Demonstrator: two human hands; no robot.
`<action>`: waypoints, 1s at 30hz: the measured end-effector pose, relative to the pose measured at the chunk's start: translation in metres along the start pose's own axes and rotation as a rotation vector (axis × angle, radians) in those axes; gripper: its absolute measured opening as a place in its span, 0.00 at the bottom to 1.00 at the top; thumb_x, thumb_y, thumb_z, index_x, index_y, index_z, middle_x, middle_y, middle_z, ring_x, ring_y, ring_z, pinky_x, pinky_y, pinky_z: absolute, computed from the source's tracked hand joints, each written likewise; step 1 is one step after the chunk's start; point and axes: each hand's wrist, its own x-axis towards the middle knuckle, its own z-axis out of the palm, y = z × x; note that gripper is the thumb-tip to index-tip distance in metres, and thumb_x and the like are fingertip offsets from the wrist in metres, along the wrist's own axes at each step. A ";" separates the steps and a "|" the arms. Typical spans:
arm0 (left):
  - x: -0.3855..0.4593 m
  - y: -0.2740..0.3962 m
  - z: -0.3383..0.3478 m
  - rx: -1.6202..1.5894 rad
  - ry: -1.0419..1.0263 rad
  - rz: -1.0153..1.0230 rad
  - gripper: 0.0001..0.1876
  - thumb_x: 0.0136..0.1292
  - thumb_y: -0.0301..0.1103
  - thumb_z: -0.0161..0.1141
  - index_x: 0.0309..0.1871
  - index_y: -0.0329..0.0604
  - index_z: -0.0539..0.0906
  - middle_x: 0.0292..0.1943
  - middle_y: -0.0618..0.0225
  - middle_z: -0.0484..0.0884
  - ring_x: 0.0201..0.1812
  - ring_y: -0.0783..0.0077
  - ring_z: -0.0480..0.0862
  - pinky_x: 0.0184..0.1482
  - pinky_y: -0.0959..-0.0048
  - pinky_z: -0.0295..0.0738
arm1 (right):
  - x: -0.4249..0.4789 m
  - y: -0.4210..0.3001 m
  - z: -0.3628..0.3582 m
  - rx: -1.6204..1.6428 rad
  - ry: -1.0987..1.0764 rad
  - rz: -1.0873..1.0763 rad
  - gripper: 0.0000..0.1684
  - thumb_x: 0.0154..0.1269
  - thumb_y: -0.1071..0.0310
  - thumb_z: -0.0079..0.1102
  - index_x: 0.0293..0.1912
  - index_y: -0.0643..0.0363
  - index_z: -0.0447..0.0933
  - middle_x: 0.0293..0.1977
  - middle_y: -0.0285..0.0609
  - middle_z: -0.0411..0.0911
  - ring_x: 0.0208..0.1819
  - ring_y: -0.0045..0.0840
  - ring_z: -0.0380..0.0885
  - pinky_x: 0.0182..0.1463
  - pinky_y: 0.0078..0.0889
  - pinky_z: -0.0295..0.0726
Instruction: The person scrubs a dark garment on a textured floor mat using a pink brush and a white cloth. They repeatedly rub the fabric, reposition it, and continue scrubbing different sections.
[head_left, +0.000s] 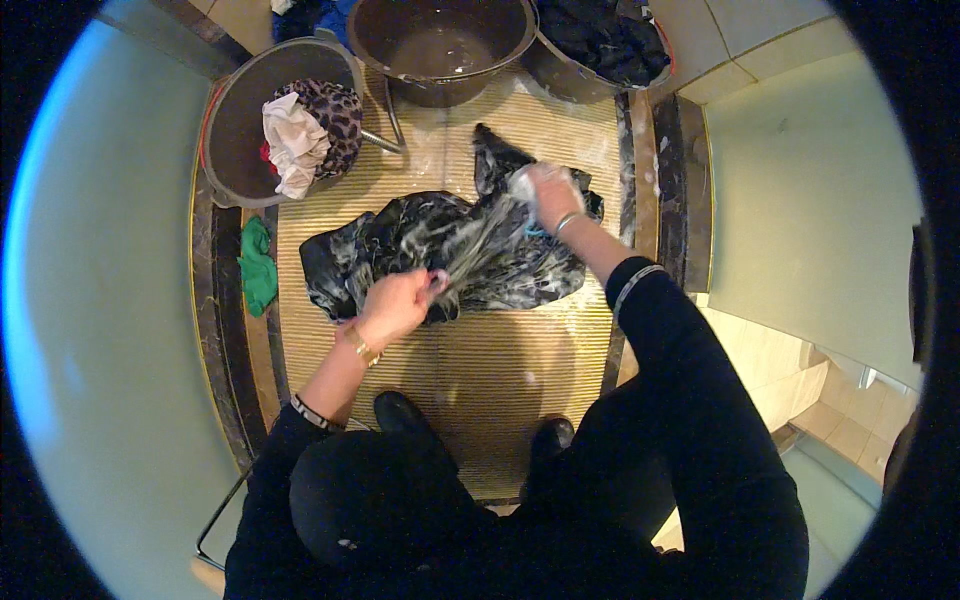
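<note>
A black garment (420, 232), streaked with whitish suds, lies spread on the ribbed tan floor (480, 360) before me. My left hand (394, 304), with a gold-toned watch or bracelet at the wrist, grips fabric at the garment's near edge; something pinkish shows at its fingers. Farther off to the right, my right hand (553, 196) is over the garment's upper part, blurred, with white foam around its fingers. Whether it holds cloth or a tool is not clear. A bit of light blue (535, 229) shows just beneath it. Stretched folds run between both hands.
At the upper left, a grey bucket (232, 120) holds leopard-print cloth (339, 124) and a pale cloth (295, 142). A brown basin (442, 45) with liquid stands beside a bucket of dark clothes (600, 37). Green cloth (258, 270) lies on the left ledge. Glass panels flank both sides.
</note>
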 end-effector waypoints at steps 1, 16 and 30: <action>-0.006 0.001 0.004 0.003 0.010 0.029 0.17 0.68 0.45 0.60 0.27 0.43 0.76 0.21 0.54 0.79 0.26 0.47 0.81 0.28 0.54 0.74 | 0.004 0.017 0.001 -0.130 0.076 0.071 0.27 0.56 0.73 0.61 0.57 0.58 0.69 0.51 0.55 0.75 0.51 0.49 0.76 0.56 0.45 0.76; 0.002 -0.058 0.035 -0.063 -0.143 -0.063 0.13 0.53 0.39 0.67 0.23 0.43 0.78 0.21 0.56 0.79 0.24 0.51 0.79 0.29 0.59 0.73 | 0.031 0.017 0.007 0.036 0.187 0.051 0.31 0.53 0.77 0.61 0.59 0.57 0.70 0.59 0.57 0.72 0.53 0.49 0.76 0.62 0.49 0.72; 0.018 -0.077 0.049 -0.106 -0.143 -0.059 0.13 0.50 0.40 0.68 0.23 0.40 0.81 0.21 0.54 0.81 0.24 0.51 0.80 0.29 0.59 0.75 | 0.071 0.044 0.023 0.064 0.118 0.088 0.34 0.54 0.78 0.56 0.62 0.52 0.69 0.58 0.58 0.74 0.60 0.50 0.72 0.61 0.50 0.73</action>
